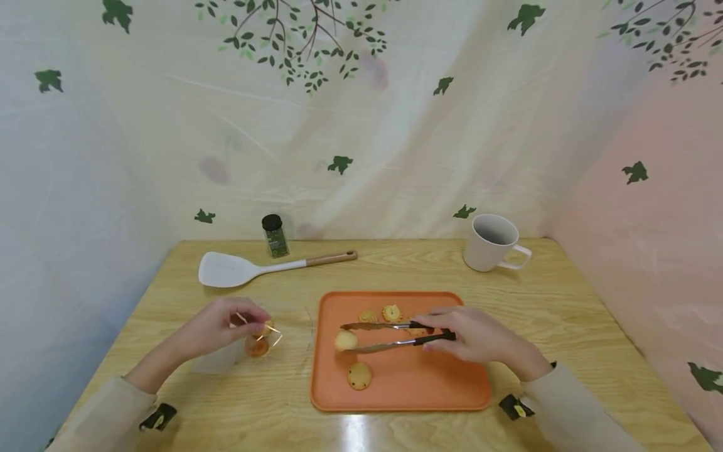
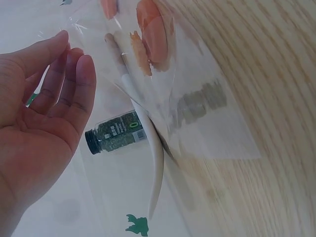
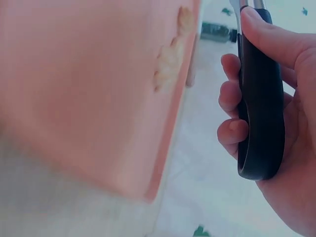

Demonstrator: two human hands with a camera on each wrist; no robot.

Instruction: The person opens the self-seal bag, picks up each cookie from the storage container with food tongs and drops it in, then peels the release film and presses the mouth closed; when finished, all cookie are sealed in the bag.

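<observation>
Fingers [image 3: 229, 96] of the right hand [image 1: 474, 336] are curled round the black handle of the tongs [image 1: 390, 345], whose arms are spread. They are held across the orange tray [image 1: 418, 383], long axis roughly left to right, tips pointed left about a pale round cookie [image 1: 346, 341]; contact cannot be told. A clear bag [image 2: 222, 133] with cookies inside is pinched by the left hand [image 1: 217, 326] over the bench [image 1: 565, 314], beside the tray. On the jar [image 2: 121, 131], a barcode is seen; the small print cannot be read.
</observation>
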